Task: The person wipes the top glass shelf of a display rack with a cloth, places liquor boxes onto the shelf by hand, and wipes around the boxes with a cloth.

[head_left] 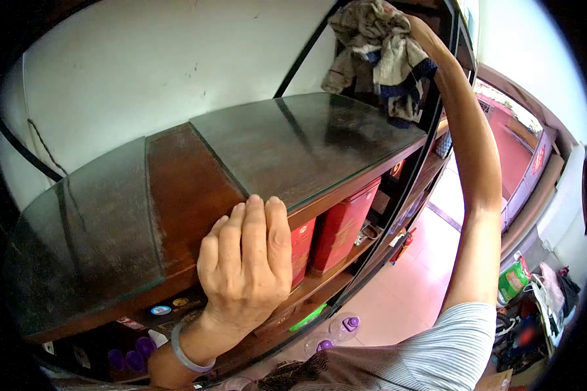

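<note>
My left hand, with a grey band on its wrist, rests on the front edge of a dark wooden shelf top, fingers together and nothing visible in them. Glass sheets cover parts of the top. At the upper right, my right arm reaches up to a crumpled, patterned grey and brown cloth with dark blue parts. My right hand is at the cloth's upper edge, its fingers mostly hidden behind the folds. The cloth hangs over the far right end of the top.
Red boxes stand on the shelf below. Black metal posts frame the right end. Plastic bottles with purple caps are on the pink tiled floor. Bags and clothes are piled at the right. A wall rises behind.
</note>
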The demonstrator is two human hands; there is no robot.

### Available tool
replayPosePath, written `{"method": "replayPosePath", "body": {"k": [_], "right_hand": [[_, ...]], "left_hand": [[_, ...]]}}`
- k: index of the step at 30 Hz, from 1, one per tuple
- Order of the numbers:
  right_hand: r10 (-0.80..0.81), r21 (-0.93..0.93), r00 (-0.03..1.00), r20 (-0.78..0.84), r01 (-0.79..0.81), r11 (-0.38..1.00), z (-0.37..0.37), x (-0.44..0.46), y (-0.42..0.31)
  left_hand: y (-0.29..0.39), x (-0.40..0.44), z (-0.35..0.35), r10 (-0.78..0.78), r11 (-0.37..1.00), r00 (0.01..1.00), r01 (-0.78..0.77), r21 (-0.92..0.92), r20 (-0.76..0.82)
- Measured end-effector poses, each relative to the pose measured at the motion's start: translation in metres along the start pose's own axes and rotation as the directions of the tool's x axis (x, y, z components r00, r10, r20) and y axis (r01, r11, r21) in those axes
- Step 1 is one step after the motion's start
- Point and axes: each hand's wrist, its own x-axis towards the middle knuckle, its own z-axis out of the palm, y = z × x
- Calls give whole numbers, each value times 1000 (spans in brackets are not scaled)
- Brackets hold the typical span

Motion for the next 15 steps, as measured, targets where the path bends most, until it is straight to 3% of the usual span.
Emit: {"method": "replayPosePath", "body": {"k": [2,4,5,7,9,11,12,14,15], "right_hand": [[-47,-48,994,95,52,998,0,9,16],[-130,-277,986,105,155,948,20,-5,56],[-140,-448,982,129,184,875,30,-15,77],[78,-836,955,288,211,506,43,-37,92],[340,-796,934,109,-123,592,26,-34,103],[170,-457,950,263,-33,889,34,-51,62],[69,-241,949,309,8,970,45,-65,42],[42,-152,858,513,43,987,69,-83,22],[152,-338,782,605,80,938,81,-72,58]], "left_hand": [[0,0,0,-3,1000,1000,3,-2,1],[0,-1,-1,-8,1000,1000,8,-2,7],[0,-1,-1,-10,1000,1000,10,0,8],[0,-1,-1,-6,1000,1000,6,-3,18],[0,-1,0,-3,1000,1000,3,-2,22],[1,0,1,-7,1000,1000,7,14,8],[1,-1,1,-6,1000,1000,5,20,7],[1,0,0,-12,1000,1000,12,13,20],[2,0,0,-18,1000,1000,18,8,23]]}}
